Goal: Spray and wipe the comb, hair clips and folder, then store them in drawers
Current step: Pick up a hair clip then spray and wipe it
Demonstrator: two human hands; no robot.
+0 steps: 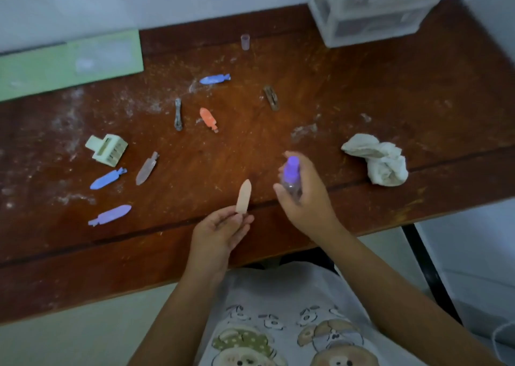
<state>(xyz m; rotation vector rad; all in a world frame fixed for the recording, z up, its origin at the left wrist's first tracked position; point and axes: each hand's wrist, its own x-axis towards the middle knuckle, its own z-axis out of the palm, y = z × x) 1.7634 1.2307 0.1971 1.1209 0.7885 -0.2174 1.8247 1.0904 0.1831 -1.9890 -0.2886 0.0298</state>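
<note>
The left hand (220, 226) is pinching a beige hair clip (243, 197) by its lower end, the fingers (245, 220) curled closed around it so that the clip's pointed tip is standing up above them. Just to the right of those fingers, the right hand (302, 190) is wrapping closed around a small clear spray bottle (291, 179) with a purple top, one finger lying over the top; the bottle is sitting apart from the clip, not touching it.

The other clips are lying on the brown tabletop (362, 109) beyond and to the left of the left fingers: a lilac clip (110, 215) nearest, then a blue clip (108, 179), a pinkish-grey clip (147, 168), a cream comb (107, 150), an orange clip (208, 119), a grey clip (178, 114), a second blue clip (214, 79) and a brown clip (271, 97) farther off. A green folder (69, 61) is resting at the far left edge. A crumpled white cloth (376, 158) is lying to the right of the right fingers, and a white drawer unit (370, 11) is standing at the far right corner, with a small purple cap (245, 41) to its left.
</note>
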